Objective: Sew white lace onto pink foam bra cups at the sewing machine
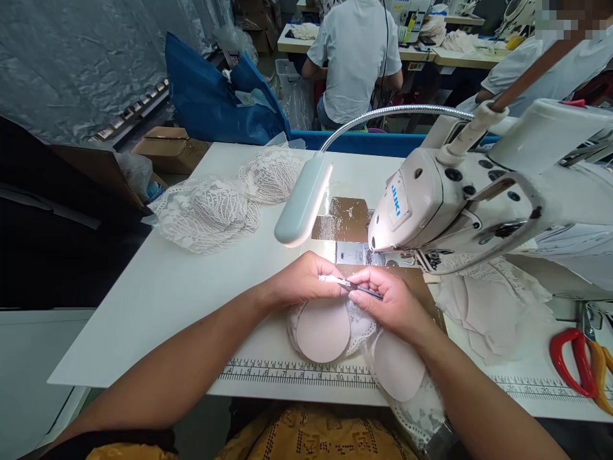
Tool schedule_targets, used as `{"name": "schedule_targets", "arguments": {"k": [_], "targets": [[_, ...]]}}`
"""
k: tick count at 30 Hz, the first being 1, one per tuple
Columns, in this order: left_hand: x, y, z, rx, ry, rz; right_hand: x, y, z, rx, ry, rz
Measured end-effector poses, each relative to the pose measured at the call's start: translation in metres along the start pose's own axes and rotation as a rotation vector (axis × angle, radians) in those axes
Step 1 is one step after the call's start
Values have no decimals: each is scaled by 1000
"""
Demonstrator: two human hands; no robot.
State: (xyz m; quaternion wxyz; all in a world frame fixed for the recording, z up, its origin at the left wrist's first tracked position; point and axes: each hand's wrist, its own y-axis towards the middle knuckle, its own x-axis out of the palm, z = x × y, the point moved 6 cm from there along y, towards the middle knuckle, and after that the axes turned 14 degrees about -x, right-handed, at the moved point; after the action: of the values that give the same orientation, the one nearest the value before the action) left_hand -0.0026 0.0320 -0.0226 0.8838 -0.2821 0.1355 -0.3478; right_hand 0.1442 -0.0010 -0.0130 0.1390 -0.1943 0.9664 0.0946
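My left hand [313, 279] is closed, pinching a white lace edge of a bra between thumb and fingers. My right hand [390, 297] is closed around a slim dark metal tool [368, 291], whose tip meets the lace at my left fingertips. The tool's exact kind cannot be made out. Below my hands hangs the lace bra, with one pale pink cup [323, 332] on the table and the other cup [398, 365] beside my right wrist. Its lace band [419, 409] drops over the table's front edge. Both hands are just in front of the sewing machine [416, 198].
A lamp [304, 201] on a bendable neck hangs over the table. White lace pieces [205, 214] lie at the left, pale fabric pieces [493, 300] at the right. Scissors [572, 361] with red handles rest near a printed ruler [297, 377]. A co-worker [357, 61] sits beyond.
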Motion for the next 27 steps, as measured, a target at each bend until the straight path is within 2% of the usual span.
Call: {"name": "schedule_targets", "arguments": {"k": [5,8,11,15,20,24,27], "targets": [[3,-1,4,68,94,31,-2,0,2,1,-71,43],[4,-1,6,122,132,65,0,-2,10,43,83,96],[4,-1,6,107,122,34,8,-1,13,82,231,36],[4,-4,4,64,173,-123,1,-2,10,117,48,42],[-3,-3,4,83,183,-6,5,1,5,66,40,-1],[5,0,3,90,137,-11,5,4,1,-20,-74,64],[6,0,2,53,95,-38,-3,2,4,-9,-98,132]]}}
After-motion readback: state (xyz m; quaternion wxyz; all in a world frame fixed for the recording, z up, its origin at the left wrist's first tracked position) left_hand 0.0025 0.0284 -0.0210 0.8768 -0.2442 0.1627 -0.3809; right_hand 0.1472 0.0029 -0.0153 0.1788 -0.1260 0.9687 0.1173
